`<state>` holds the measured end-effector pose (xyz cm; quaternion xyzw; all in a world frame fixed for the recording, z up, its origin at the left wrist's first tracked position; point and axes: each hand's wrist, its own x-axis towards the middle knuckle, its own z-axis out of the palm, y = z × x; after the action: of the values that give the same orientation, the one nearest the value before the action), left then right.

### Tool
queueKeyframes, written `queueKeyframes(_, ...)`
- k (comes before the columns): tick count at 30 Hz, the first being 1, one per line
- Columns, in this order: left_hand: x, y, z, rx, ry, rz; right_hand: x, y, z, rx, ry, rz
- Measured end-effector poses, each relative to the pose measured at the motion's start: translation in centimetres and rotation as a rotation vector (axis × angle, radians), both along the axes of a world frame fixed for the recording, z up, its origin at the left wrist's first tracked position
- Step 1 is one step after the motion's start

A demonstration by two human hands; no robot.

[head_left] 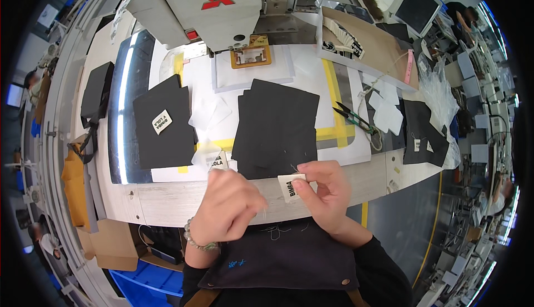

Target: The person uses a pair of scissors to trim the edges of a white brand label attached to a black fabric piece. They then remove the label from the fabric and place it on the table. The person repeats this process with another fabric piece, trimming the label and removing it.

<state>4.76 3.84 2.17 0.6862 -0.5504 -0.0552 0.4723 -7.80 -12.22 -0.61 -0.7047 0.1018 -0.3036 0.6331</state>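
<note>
My right hand [328,195] pinches a small white fabric label [289,188] with dark lettering between thumb and fingers. Loose thread ends stick up from the label's upper edge. To its left, my left hand [231,207] is closed, fingertips pressed together; a fine pale strand shows by them, but what they hold is too small to tell. Just beyond the left hand, another white label [217,161] lies partly hidden. A stack of black fabric pieces [277,123] lies past both hands. On the left, a second black stack [161,145] carries a white label [162,122].
The sewing machine head [217,12] stands at the back above an orange-framed clamp [251,57]. Green-handled snips [356,119] lie right of the middle stack. Behind them sits a cardboard tray [367,51] with labels. Thread scraps [273,231] cling to my dark apron [289,262].
</note>
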Motion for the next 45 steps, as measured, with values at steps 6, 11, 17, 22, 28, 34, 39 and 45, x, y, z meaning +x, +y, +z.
queueKeyframes(6, 0.3, 1.3, -0.1, 0.08, 0.141, -0.413, -0.7, -1.2, 0.0, 0.324, 0.163, 0.141)
queueKeyframes(11, -1.7, 0.0, -1.7, 0.016, 0.048, 0.089, -0.9, -1.0, 0.2, 0.374, 0.166, 0.114)
queueKeyframes(17, -2.8, -2.0, -2.3, -0.076, -0.135, 0.209, -0.8, -0.4, -0.4, 0.051, 0.067, -0.024)
queueKeyframes(22, -2.7, -2.1, -2.7, 0.0, -0.258, 0.206, -0.6, -0.2, -0.1, -0.046, 0.058, -0.041)
queueKeyframes(28, -2.8, -1.5, -2.9, 0.057, -0.039, 0.1, -0.3, -0.5, -0.2, -0.101, 0.082, -0.006)
queueKeyframes(34, -1.8, 0.4, -2.3, 0.191, 0.182, -0.323, -0.4, -2.6, -0.1, -0.039, 0.097, -0.115)
queueKeyframes(39, -1.9, 0.0, -3.0, 0.141, 0.1, -0.203, -0.4, -2.0, 0.6, 0.134, 0.105, -0.056)
queueKeyframes(45, -2.9, -2.8, -2.3, 0.048, 0.304, 0.192, -0.3, -1.8, 0.4, 0.317, 0.157, 0.055)
